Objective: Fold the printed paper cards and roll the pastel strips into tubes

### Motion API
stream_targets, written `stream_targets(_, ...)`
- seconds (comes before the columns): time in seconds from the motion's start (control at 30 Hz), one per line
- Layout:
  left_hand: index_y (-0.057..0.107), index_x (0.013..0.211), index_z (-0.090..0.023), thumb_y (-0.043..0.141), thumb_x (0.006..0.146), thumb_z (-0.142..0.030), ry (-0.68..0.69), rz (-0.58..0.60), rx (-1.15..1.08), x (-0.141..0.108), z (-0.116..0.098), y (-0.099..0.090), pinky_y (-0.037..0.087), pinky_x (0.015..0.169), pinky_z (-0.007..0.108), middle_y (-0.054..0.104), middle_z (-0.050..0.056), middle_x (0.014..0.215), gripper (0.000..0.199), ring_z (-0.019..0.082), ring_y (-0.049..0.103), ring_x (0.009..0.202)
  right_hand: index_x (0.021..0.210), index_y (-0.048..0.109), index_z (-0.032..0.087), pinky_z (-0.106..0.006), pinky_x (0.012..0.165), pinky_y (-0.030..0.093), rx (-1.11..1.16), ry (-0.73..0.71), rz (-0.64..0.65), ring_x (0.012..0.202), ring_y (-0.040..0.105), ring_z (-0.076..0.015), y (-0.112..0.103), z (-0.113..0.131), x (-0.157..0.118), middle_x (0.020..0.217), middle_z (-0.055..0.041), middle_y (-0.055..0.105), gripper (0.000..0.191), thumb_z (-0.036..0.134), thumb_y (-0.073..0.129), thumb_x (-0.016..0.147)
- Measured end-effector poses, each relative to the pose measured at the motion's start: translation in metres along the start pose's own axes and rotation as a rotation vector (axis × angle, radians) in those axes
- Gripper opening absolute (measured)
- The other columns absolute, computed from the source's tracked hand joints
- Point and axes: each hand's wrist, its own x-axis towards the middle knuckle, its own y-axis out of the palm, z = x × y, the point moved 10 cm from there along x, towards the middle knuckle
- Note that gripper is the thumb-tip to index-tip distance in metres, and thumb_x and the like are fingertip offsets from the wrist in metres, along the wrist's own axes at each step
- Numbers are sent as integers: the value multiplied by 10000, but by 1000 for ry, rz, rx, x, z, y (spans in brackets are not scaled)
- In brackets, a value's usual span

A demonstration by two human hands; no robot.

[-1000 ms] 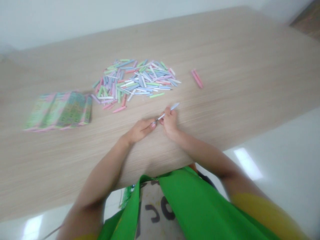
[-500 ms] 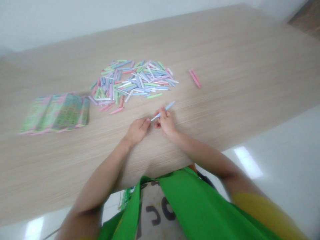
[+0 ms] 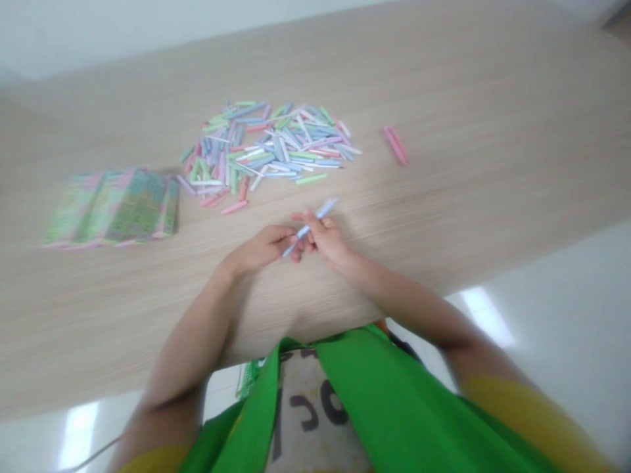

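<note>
A slim light-blue pen (image 3: 325, 209) slants between my two hands, low over the front part of the table. My right hand (image 3: 326, 238) has its fingers closed around the pen's middle and upper part. At the pen's lower end, my left hand (image 3: 266, 247) pinches it between thumb and fingers. Beyond my hands lies a loose heap of pastel pen parts (image 3: 280, 148) in blue, green, pink, purple and white. Two pink pieces (image 3: 395, 145) rest side by side to the right of the heap.
Several green and pink printed packs (image 3: 133, 203) lie in a row at the left of the wooden table (image 3: 483, 164). A pale wall (image 3: 148, 23) borders the far edge. The near table edge runs just in front of the green apron (image 3: 384, 394).
The pen's lower end now reaches down past my left fingertips, where a thin white tip showed before. My left hand has shifted slightly left. The camera view has tilted a little.
</note>
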Motion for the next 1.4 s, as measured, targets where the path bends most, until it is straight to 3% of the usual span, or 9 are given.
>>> stream_targets(0.17, 725, 769, -127, 706, 804, -464, -54, -53, -30, 4, 10, -4, 472, 568, 239, 729, 68, 724, 340, 135, 627, 610, 871, 746, 150, -183, 356, 270, -31, -15, 23, 318, 375, -53, 3, 0, -3, 348, 105, 398, 449, 585, 639, 851)
stream_targets(0.3, 699, 645, -135, 804, 690, -434, -39, -206, -33, 6, 15, -13, 517, 657, 277, 717, 55, 669, 320, 206, 695, 745, 798, 744, 155, -194, 339, 214, -76, -16, -13, 300, 306, -46, -1, 1, -4, 324, 108, 359, 445, 588, 650, 840)
stream_targets(0.47, 588, 639, -152, 864, 596, -424, 9, -445, -99, 3, 17, -25, 531, 746, 294, 758, 91, 867, 390, 237, 704, 936, 768, 737, 161, -204, 337, 190, -114, -31, -69, 308, 296, -46, -6, 4, -5, 332, 101, 358, 404, 546, 653, 856)
stream_targets(0.67, 567, 684, -169, 821, 626, -427, -143, -638, 269, -2, 10, -34, 419, 607, 263, 647, 16, 683, 367, 153, 581, 642, 731, 665, 176, -200, 338, 185, -63, -42, -107, 324, 306, -45, -11, 8, -4, 367, 109, 361, 400, 553, 643, 862)
stream_targets(0.8, 607, 824, -167, 751, 711, -368, -160, -661, 437, -2, -6, -31, 399, 635, 272, 632, 8, 718, 271, 155, 563, 653, 620, 551, 190, -196, 332, 176, -71, -30, -122, 315, 311, -42, -14, 5, -2, 365, 98, 390, 414, 474, 610, 915)
stream_targets(1.0, 615, 1233, -189, 745, 762, -430, -160, -602, 546, -6, -12, -25, 457, 736, 293, 734, 64, 988, 545, 220, 678, 840, 488, 363, 211, -192, 332, 174, -86, 25, -94, 297, 270, -28, -15, 0, 1, 332, 85, 343, 557, 438, 590, 943)
stream_targets(1.1, 670, 1172, -155, 645, 852, -505, -202, -548, 573, -8, -17, -19, 474, 741, 305, 748, 101, 916, 474, 246, 695, 843, 508, 359, 217, -194, 333, 180, -46, 87, -76, 300, 255, -30, -13, -5, 1, 347, 93, 347, 546, 464, 627, 915)
stream_targets(1.23, 726, 992, -107, 386, 988, -445, -233, -601, 494, -9, -28, -16, 485, 735, 330, 732, 137, 827, 480, 244, 685, 781, 524, 388, 216, -199, 329, 174, -32, 132, -65, 303, 235, -32, -9, -10, -2, 359, 95, 354, 520, 469, 639, 903)
stream_targets(1.4, 709, 768, -125, 342, 941, -291, -215, -563, 258, 2, -15, -16, 482, 685, 320, 650, 80, 628, 438, 215, 644, 689, 531, 384, 221, -202, 337, 187, 16, 115, -82, 303, 241, -33, -8, -10, -5, 359, 103, 353, 501, 442, 669, 878)
